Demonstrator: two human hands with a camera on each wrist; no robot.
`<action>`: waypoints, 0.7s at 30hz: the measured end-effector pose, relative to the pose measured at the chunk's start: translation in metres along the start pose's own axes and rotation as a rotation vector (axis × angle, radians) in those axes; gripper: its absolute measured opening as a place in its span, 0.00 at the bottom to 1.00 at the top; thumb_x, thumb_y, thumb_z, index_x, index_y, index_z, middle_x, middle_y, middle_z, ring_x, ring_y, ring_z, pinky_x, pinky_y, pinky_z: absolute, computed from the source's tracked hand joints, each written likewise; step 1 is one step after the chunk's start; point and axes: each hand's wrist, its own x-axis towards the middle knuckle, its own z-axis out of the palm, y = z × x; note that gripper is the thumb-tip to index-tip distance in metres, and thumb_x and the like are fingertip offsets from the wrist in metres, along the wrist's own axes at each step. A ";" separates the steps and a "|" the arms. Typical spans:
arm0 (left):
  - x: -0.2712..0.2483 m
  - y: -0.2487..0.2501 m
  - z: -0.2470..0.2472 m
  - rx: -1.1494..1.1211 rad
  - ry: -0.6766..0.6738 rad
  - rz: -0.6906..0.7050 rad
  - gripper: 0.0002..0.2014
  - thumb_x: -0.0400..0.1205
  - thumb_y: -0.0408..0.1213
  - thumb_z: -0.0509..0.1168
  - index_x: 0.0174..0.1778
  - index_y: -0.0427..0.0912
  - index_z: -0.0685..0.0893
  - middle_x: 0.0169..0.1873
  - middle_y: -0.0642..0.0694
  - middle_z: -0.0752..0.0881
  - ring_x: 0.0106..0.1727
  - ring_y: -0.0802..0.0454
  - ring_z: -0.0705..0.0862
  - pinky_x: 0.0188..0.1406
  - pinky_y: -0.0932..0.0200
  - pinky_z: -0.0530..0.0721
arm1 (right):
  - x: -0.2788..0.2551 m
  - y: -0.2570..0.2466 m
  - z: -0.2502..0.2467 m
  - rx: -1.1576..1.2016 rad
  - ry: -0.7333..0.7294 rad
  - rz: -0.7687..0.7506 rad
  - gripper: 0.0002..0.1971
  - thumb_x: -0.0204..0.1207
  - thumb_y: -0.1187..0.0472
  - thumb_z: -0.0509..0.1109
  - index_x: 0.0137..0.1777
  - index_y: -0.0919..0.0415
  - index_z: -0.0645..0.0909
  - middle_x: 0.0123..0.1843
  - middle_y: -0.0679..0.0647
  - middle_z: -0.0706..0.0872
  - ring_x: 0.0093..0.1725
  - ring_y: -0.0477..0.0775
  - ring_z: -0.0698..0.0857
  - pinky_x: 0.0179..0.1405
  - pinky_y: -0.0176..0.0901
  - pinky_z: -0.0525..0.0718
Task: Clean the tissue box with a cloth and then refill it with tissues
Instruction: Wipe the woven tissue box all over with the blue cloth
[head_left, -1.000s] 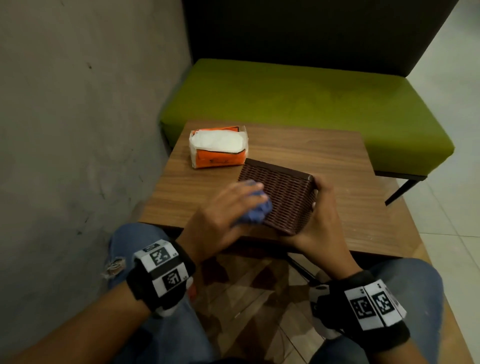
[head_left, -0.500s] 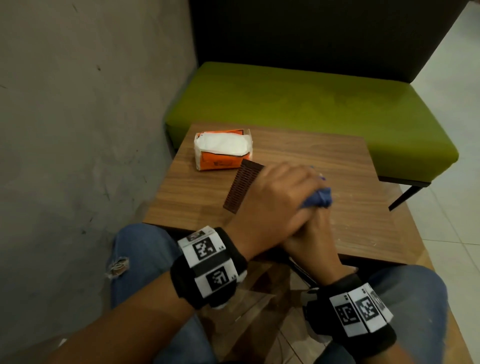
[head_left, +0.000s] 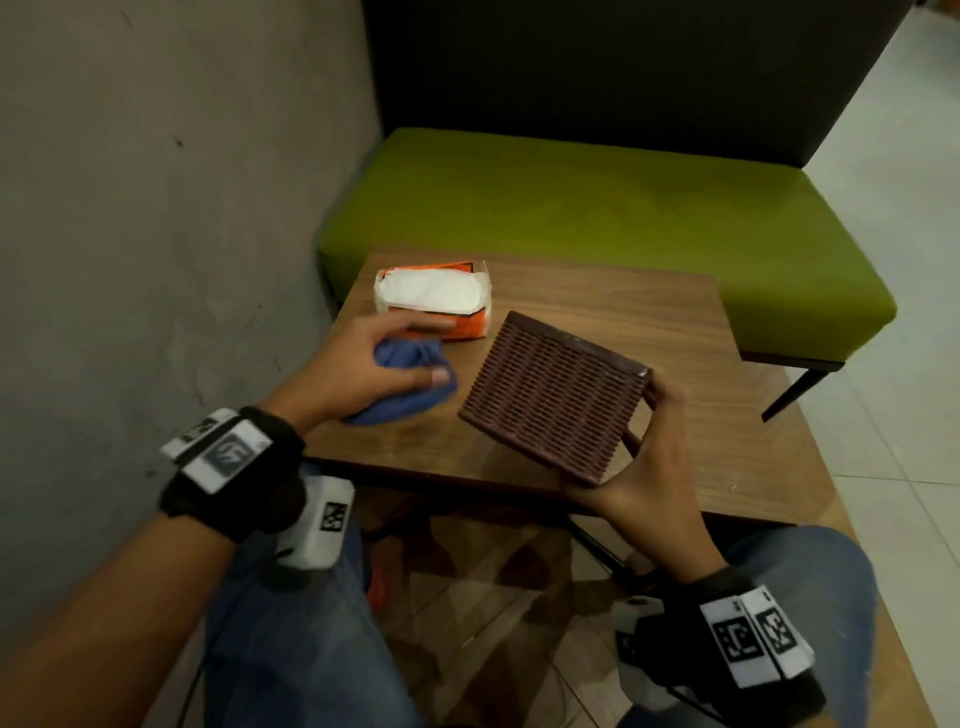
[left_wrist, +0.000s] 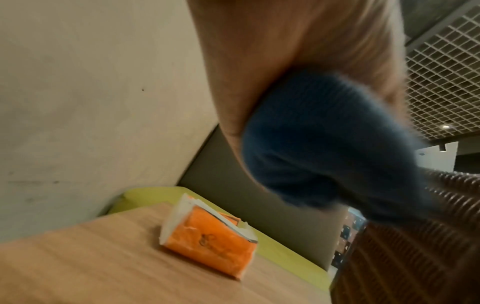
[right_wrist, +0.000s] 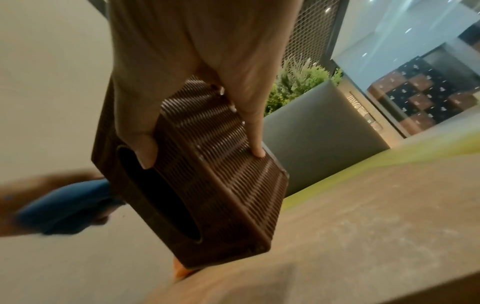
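The right hand (head_left: 647, 462) gripped the tilted tissue box (head_left: 556, 395) at four o'clock, the left hand (head_left: 363, 369) at nine bunched the cloth (head_left: 410, 374), and only the right wrist view showed the box's oval opening (right_wrist: 158, 191).

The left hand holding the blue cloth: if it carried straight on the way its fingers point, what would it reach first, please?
Most likely the orange tissue pack. The left hand, gripping the blue cloth, has fingertips pointing at its near side; depth is unclear.
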 end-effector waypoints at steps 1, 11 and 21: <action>-0.005 -0.001 -0.003 -0.010 -0.125 0.003 0.40 0.64 0.54 0.78 0.73 0.54 0.73 0.68 0.59 0.78 0.71 0.67 0.74 0.68 0.69 0.72 | 0.003 -0.001 -0.004 0.027 -0.005 0.016 0.54 0.52 0.49 0.86 0.76 0.51 0.57 0.68 0.20 0.65 0.72 0.28 0.69 0.67 0.26 0.74; 0.002 0.022 0.020 0.049 -0.298 0.163 0.55 0.61 0.45 0.83 0.78 0.55 0.54 0.74 0.64 0.64 0.75 0.73 0.61 0.72 0.74 0.61 | 0.011 -0.004 -0.006 0.138 -0.168 0.077 0.55 0.54 0.66 0.87 0.75 0.47 0.55 0.68 0.42 0.74 0.65 0.25 0.77 0.57 0.17 0.75; 0.005 0.059 0.033 0.890 -0.190 0.357 0.56 0.62 0.62 0.74 0.81 0.52 0.49 0.75 0.52 0.62 0.55 0.49 0.81 0.38 0.50 0.86 | 0.015 -0.022 0.023 -0.392 -0.071 -0.101 0.61 0.58 0.34 0.74 0.84 0.59 0.46 0.79 0.56 0.64 0.78 0.58 0.65 0.77 0.52 0.67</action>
